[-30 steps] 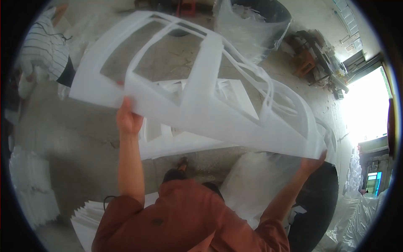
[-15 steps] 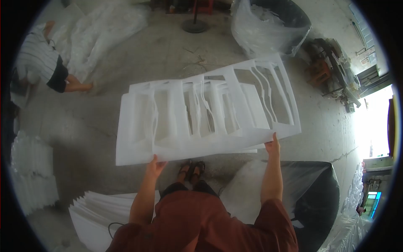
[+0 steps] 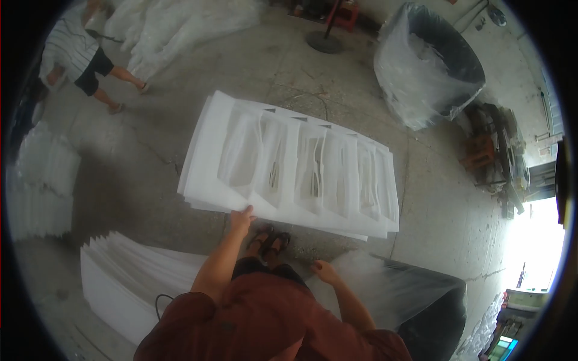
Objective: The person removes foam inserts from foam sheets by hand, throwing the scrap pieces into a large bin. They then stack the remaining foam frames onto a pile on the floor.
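A stack of white foam sheets (image 3: 280, 207) with long cut-out slots lies in front of me, its layers slightly fanned at the edges. My left hand (image 3: 242, 219) grips the near edge of the top sheet, thumb above and the other fingers hidden underneath. Apart from the stack, my right hand (image 3: 326, 272) is held lower and to the right, beside a clear plastic bag. Its fingers are loosely bent, and nothing shows in them.
White sheets (image 3: 123, 271) stand in a bundle at the lower left, with another pile (image 3: 45, 186) behind. A dark, plastic-lined container (image 3: 436, 325) is close on my right; another plastic-lined container (image 3: 415, 84) stands farther back. A person (image 3: 78, 54) walks at the upper left near plastic film (image 3: 174, 30).
My right hand has let go of the slotted sheet and drawn back toward me. The top sheet now lies more in line with the stack. The person at left has stepped and turned.
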Demonstrator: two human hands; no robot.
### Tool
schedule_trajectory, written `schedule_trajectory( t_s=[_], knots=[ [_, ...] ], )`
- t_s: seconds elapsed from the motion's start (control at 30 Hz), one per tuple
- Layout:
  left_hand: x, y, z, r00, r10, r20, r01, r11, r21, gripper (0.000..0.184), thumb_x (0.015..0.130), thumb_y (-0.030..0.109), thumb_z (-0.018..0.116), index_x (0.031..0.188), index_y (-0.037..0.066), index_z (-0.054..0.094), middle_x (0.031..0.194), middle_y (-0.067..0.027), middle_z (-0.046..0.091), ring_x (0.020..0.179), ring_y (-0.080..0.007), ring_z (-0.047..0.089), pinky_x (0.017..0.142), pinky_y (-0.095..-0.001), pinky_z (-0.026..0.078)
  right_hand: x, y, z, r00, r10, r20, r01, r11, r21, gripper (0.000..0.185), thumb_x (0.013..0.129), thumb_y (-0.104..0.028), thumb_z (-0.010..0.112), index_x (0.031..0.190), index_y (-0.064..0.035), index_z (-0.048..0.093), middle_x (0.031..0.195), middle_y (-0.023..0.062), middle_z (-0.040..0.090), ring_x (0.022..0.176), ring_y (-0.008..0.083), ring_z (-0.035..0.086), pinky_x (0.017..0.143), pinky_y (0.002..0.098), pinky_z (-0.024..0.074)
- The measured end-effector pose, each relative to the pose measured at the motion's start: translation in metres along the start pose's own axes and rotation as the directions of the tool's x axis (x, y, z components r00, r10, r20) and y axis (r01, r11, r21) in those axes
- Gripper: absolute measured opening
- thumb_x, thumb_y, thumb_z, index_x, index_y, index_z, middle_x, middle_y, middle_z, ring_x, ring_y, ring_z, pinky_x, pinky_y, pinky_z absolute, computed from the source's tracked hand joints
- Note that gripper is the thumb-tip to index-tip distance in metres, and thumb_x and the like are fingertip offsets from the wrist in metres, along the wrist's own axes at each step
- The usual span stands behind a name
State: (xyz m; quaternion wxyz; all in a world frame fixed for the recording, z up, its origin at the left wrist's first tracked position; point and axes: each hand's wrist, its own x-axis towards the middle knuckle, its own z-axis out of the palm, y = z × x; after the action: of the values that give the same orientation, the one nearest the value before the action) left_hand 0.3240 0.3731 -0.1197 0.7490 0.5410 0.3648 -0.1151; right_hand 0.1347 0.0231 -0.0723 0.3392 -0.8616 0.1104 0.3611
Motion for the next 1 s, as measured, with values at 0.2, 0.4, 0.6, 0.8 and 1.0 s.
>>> schedule_trajectory(
  t_s=[0.2,0.4,0.6,0.8,1.0],
  knots=[
    [0.018,-0.004,-0.018,0.881,-0.459,-0.116,0.471,0.826,0.308,0.073,0.087,0.036,0.07,0.134,-0.006,0.034,0.126,-0.0255,0.048,0.099,-0.0372,0.06,0.068,-0.0512,0.059,0.028,-0.011,-0.001,0.991,-0.087,0.098,0.091,0.995,-0.039,0.053,0.086,-0.041,0.063,0.12,-0.0009,0.059,0.111,0.0204,0.065,0.106,0.0385,0.06,0.09,0.0426,0.0479],
    [0.015,-0.016,-0.159,0.942,-0.322,-0.091,0.246,0.483,0.84,0.062,0.084,0.038,0.067,0.122,-0.009,0.055,0.1,-0.0246,0.065,0.078,-0.0352,0.068,0.06,-0.045,0.057,0.071,-0.014,-0.004,0.992,-0.123,-0.011,0.122,0.988,-0.094,0.053,0.083,-0.042,0.068,0.121,-0.0049,0.061,0.104,0.0154,0.069,0.098,0.0316,0.066,0.086,0.0401,0.0514],
    [-0.035,0.054,-0.227,0.949,-0.14,-0.283,0.315,0.4,0.86,0.056,0.083,0.037,0.064,0.118,-0.007,0.06,0.103,-0.0235,0.066,0.085,-0.0336,0.068,0.066,-0.0449,0.056,0.107,-0.043,-0.005,0.994,-0.105,-0.039,0.102,0.993,-0.056,0.053,0.083,-0.04,0.069,0.121,-0.0033,0.061,0.102,0.0152,0.07,0.094,0.0296,0.068,0.085,0.0381,0.0515],
    [-0.009,0.072,-0.327,0.994,-0.027,-0.108,0.111,0.186,0.976,0.053,0.084,0.038,0.059,0.117,-0.003,0.061,0.106,-0.0239,0.065,0.096,-0.0363,0.064,0.078,-0.0445,0.052,0.121,-0.087,0.016,0.988,-0.119,-0.102,0.111,0.99,-0.082,0.052,0.084,-0.038,0.069,0.121,-0.0029,0.061,0.101,0.0169,0.07,0.094,0.0303,0.068,0.085,0.0387,0.0515],
    [0.067,0.101,-0.463,0.992,0.124,-0.005,-0.025,0.237,0.971,0.051,0.08,0.033,0.064,0.117,-0.002,0.061,0.094,-0.0203,0.069,0.085,-0.0312,0.068,0.069,-0.0413,0.055,0.125,-0.151,0.069,0.995,-0.046,-0.089,0.022,0.967,-0.253,0.049,0.083,-0.039,0.066,0.116,-0.0022,0.063,0.105,0.0177,0.069,0.096,0.0339,0.066,0.084,0.0409,0.0516]
  ],
)
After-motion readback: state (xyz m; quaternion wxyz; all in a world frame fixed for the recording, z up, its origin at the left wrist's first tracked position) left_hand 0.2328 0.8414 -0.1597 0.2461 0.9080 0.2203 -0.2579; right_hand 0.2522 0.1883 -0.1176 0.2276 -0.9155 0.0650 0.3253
